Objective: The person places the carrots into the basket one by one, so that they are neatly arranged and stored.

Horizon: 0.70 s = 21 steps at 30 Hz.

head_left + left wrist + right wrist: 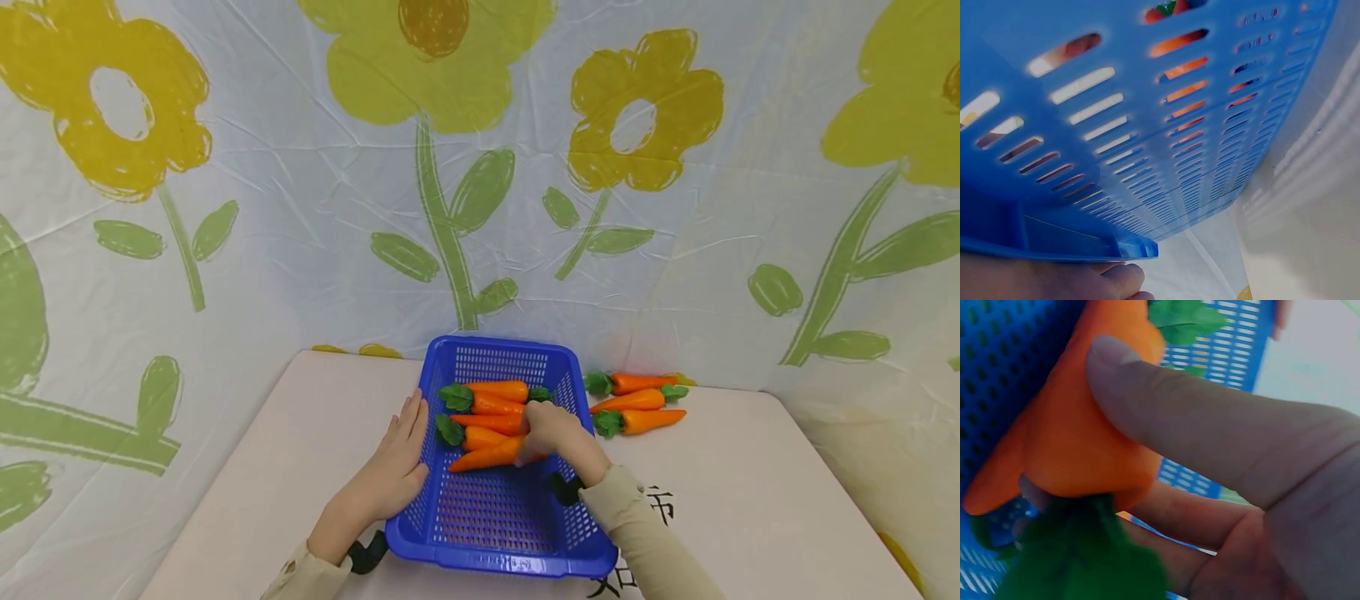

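A blue slotted plastic basket (487,562) stands on the table with several orange carrots (498,404) inside, lying crosswise with green leafy tops. My left hand (393,471) rests along the basket's left side, its fingers straight; in the left wrist view its fingertips (1125,280) show right at the blue rim. Reaching over the basket's right side, my right hand (557,432) grips a carrot (1079,447) near its thick end. The thumb presses on top while other fingers curl beneath, and the leafy top (1085,556) hangs by the palm.
Three more carrots (651,421) lie on the table just right of the basket. Black printed characters (660,505) mark the pale tabletop (288,450) at the right front. Behind the table hangs a white cloth (300,208) with large yellow flowers.
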Motion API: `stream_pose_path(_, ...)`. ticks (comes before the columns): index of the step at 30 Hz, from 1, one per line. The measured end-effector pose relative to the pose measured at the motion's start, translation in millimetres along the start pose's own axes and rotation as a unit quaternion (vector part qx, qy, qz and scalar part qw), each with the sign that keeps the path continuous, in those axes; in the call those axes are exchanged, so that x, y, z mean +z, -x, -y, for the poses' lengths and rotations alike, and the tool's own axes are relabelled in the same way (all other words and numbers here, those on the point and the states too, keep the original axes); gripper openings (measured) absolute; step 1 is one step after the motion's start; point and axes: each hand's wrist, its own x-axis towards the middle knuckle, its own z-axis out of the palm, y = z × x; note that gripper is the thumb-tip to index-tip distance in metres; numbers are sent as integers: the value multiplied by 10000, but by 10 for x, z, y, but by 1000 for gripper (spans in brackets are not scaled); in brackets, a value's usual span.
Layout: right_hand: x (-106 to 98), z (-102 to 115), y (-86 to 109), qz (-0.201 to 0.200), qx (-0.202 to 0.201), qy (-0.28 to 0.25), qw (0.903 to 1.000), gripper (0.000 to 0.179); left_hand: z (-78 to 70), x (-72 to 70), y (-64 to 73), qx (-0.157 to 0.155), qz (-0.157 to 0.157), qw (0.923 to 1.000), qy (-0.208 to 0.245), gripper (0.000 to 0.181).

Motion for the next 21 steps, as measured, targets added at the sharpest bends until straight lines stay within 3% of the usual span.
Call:
stream_pose_path(7,105,-29,-24,172,54,141,9997,35,0,6,-3,-43,69,10000,6,77)
stream_pose_path(12,196,-54,-121,599,436,359,9966,35,7,17,2,-43,13,10000,-4,78)
stream_pose_path(18,262,-40,-195,869,880,193,9921,75,16,24,0,-28,-35,10000,-40,77)
stream_pose_path(21,280,-30,-206,904,940,304,9910,80,19,23,-2,-37,-16,10000,-15,78)
